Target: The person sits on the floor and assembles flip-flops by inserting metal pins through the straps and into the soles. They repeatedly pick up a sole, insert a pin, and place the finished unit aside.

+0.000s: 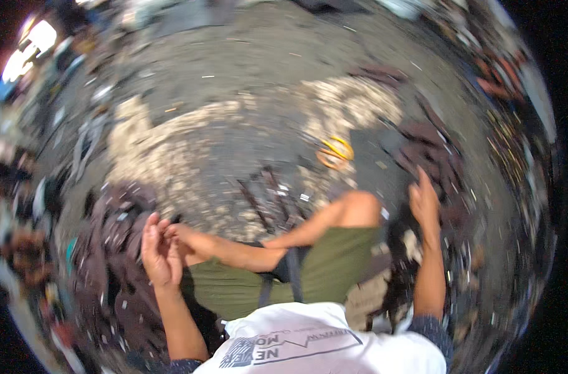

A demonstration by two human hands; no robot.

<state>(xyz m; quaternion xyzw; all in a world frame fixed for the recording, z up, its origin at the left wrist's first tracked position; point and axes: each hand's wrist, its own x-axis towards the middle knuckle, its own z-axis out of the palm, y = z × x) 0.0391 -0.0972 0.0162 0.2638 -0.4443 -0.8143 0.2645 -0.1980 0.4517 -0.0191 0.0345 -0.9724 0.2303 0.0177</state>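
Observation:
My left hand (162, 252) is raised beside my bent knee, palm turned up and fingers loosely apart, with nothing seen in it. Behind and below it lies a heap of dark brown cloth (106, 249). On the other side, my right hand (425, 202) stretches a finger forward and holds nothing that I can see. A dark grey cloth piece (374, 159) and more dark brown cloth (430, 153) lie close to that hand. Scissors with yellow-orange handles (336, 153) rest in front of my knee. The picture is smeared by motion.
I sit cross-legged in green shorts (340, 262) on the floor (259, 56). A beige mottled cloth (153, 149) spreads ahead of my legs. Narrow dark strips (268, 193) lie near my shins. Blurred heaps of mixed items (505, 81) line both sides.

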